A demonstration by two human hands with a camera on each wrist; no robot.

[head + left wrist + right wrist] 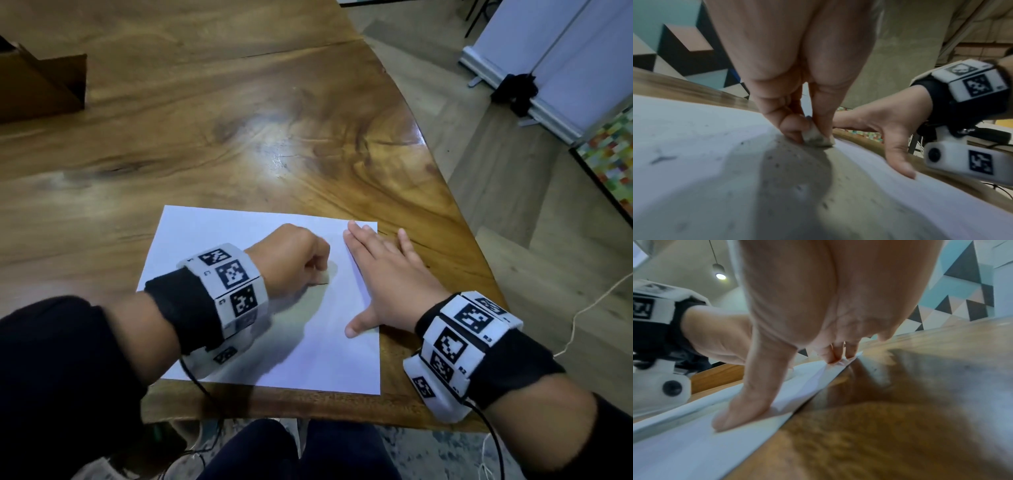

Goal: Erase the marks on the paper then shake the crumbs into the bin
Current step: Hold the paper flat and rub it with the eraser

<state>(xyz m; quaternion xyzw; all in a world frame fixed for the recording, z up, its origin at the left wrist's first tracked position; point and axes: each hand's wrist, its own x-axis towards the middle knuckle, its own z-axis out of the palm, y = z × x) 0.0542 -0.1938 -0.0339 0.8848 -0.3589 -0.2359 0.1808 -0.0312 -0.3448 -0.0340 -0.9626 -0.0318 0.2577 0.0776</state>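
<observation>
Bench (239,113): broad wooden top, curved edge at right; carries the sheet at its near right corner.
Box (41,85): brown cardboard, far left on the bench, well apart from the sheet; possibly the bin, cannot tell.
Paper (212,233): white sheet lying flat, long axis running away from the body, right edge close to the bench edge.
Right hand (383,274): flat, fingers straight and spread, pressing down across the sheet's right edge, thumb on the paper, outer fingers on the wood.
Left hand (291,260): curled, pinching the eraser at mid-sheet, just left of the right hand.
Eraser (816,136): small, pale, smudged grey, pressed onto the paper between thumb and fingertips.
Marks (661,158): one faint dark stroke to the left of the eraser in the left wrist view, not yet rubbed out.
Crumbs (777,165): dark specks scattered on the sheet nearer the wrist than the eraser.
Coming move: probably rubbing leftward toward the remaining stroke, with the left hand nearer; sheet held from the opposite side.
</observation>
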